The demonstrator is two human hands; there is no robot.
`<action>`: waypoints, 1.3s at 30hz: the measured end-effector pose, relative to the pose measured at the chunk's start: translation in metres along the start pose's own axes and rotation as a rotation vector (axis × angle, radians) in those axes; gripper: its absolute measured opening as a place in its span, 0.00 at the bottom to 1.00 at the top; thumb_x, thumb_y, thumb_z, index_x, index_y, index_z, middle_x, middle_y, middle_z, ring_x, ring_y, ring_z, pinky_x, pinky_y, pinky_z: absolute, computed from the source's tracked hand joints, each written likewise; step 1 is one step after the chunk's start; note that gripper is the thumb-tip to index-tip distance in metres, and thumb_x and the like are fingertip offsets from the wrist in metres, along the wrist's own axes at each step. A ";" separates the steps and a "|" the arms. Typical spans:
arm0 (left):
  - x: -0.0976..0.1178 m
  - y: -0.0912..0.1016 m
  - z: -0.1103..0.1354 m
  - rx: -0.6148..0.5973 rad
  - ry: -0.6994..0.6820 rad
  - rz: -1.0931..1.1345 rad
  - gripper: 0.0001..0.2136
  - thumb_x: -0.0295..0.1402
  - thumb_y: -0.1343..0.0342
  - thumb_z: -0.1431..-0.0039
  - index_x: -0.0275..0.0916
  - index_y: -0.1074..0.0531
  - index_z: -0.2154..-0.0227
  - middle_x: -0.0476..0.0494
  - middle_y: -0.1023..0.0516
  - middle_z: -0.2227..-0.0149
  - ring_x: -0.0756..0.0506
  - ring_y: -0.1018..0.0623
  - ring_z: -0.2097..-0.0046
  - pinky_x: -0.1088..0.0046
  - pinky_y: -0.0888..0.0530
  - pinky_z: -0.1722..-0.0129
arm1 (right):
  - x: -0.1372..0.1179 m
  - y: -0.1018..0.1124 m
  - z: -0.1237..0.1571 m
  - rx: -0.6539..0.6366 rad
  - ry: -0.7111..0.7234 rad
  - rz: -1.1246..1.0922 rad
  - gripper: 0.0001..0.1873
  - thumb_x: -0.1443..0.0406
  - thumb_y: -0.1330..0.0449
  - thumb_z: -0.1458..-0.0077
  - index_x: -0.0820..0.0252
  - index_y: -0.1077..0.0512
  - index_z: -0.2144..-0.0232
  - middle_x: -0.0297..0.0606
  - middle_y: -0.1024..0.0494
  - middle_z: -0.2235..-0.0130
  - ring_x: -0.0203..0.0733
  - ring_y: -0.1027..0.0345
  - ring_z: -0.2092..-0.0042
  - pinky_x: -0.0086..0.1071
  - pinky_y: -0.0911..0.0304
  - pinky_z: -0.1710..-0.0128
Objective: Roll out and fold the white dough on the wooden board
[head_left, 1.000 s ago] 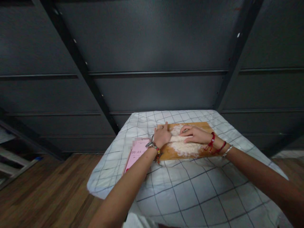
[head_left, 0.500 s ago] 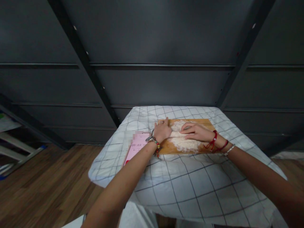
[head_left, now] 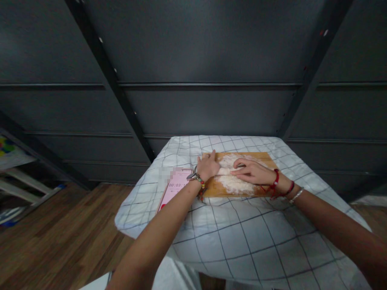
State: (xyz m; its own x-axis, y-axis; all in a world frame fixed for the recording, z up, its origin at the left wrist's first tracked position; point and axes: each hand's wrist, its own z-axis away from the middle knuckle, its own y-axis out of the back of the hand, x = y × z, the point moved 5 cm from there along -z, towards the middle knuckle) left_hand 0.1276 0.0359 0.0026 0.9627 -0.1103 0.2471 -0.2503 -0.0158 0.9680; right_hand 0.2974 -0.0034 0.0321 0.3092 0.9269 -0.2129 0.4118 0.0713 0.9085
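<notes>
A floury wooden board (head_left: pixel 211 192) lies on the cloth, with a pale roll of dough (head_left: pixel 224 171) across its middle. Over the left end of the dough rests my left hand (head_left: pixel 208 166), fingers spread; its palm side is hidden. My right hand (head_left: pixel 255 172) comes in from the right, its fingers curved and its thumb brought close to them at the dough. That hand pinches the dough's right part, which the fingers partly cover. Loose white flour (head_left: pixel 237 186) is scattered around the dough, in front of it and behind.
A pink-screened phone (head_left: pixel 176 187) showing a timer lies left of the board, partly behind my left forearm. The white checked cloth (head_left: pixel 208 237) covers the table. Dark panels (head_left: pixel 208 110) rise behind it. At far left stands a pale rack (head_left: pixel 27 187) on the wooden floor (head_left: pixel 75 225).
My right thumb has moved left along the dough, and the fingers have shifted slightly. My left hand stays in place on the board. The whole view has shifted a little.
</notes>
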 end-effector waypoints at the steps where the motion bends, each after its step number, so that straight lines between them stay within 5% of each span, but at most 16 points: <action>1: 0.000 0.000 0.000 0.004 -0.005 -0.001 0.31 0.33 0.60 0.45 0.35 0.55 0.36 0.36 0.43 0.38 0.40 0.43 0.37 0.48 0.53 0.39 | -0.002 0.000 0.001 -0.002 0.004 0.017 0.16 0.61 0.50 0.38 0.54 0.25 0.56 0.41 0.31 0.56 0.41 0.36 0.54 0.38 0.38 0.54; 7: 0.000 0.000 0.000 0.001 0.003 0.006 0.32 0.32 0.60 0.46 0.36 0.55 0.36 0.38 0.42 0.38 0.41 0.43 0.37 0.48 0.54 0.39 | -0.011 -0.003 0.002 -0.047 -0.043 0.122 0.20 0.58 0.54 0.37 0.58 0.23 0.61 0.44 0.32 0.53 0.43 0.37 0.55 0.40 0.38 0.53; 14: 0.000 0.000 -0.001 0.018 0.017 0.022 0.32 0.33 0.60 0.46 0.37 0.53 0.37 0.38 0.41 0.38 0.41 0.43 0.38 0.49 0.54 0.38 | -0.010 -0.006 -0.001 -0.121 -0.091 -0.002 0.22 0.57 0.52 0.37 0.60 0.22 0.71 0.44 0.36 0.50 0.43 0.37 0.53 0.42 0.40 0.49; 17: 0.000 0.000 -0.001 0.015 0.027 0.011 0.32 0.34 0.60 0.46 0.38 0.53 0.36 0.38 0.41 0.39 0.40 0.43 0.38 0.49 0.54 0.38 | -0.011 0.000 0.004 -0.108 -0.078 -0.042 0.20 0.57 0.52 0.38 0.57 0.22 0.63 0.43 0.37 0.48 0.45 0.39 0.49 0.44 0.43 0.46; 22: 0.000 0.001 0.000 0.015 0.006 0.013 0.31 0.34 0.60 0.45 0.38 0.54 0.36 0.38 0.41 0.39 0.41 0.42 0.38 0.49 0.55 0.39 | -0.003 0.024 0.013 0.103 -0.171 -0.127 0.22 0.56 0.57 0.36 0.52 0.30 0.49 0.42 0.41 0.45 0.46 0.46 0.43 0.47 0.48 0.42; 26: 0.001 0.002 0.000 0.015 0.001 -0.002 0.30 0.34 0.60 0.44 0.38 0.52 0.37 0.38 0.42 0.38 0.41 0.44 0.37 0.47 0.55 0.39 | 0.000 0.017 0.001 0.023 -0.199 -0.106 0.24 0.57 0.59 0.35 0.56 0.32 0.46 0.44 0.39 0.44 0.45 0.45 0.43 0.44 0.49 0.41; 35: 0.001 0.003 0.002 0.024 0.015 0.004 0.30 0.34 0.60 0.45 0.38 0.51 0.37 0.39 0.40 0.39 0.40 0.43 0.37 0.48 0.53 0.39 | 0.000 0.003 -0.019 -0.031 -0.169 -0.124 0.23 0.57 0.57 0.36 0.61 0.24 0.62 0.42 0.31 0.56 0.40 0.37 0.54 0.38 0.41 0.49; 39: 0.001 0.002 0.000 0.035 0.015 0.018 0.30 0.34 0.60 0.46 0.38 0.50 0.37 0.38 0.40 0.39 0.40 0.42 0.38 0.47 0.54 0.39 | -0.001 0.000 -0.012 -0.085 -0.176 -0.096 0.20 0.56 0.52 0.38 0.59 0.24 0.63 0.41 0.32 0.53 0.41 0.35 0.55 0.37 0.40 0.51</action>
State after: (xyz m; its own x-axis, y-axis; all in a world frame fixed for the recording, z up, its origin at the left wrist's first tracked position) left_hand 0.1280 0.0356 0.0044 0.9595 -0.0961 0.2649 -0.2703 -0.0486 0.9615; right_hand 0.2863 0.0000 0.0367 0.4202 0.8360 -0.3530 0.3753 0.1941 0.9064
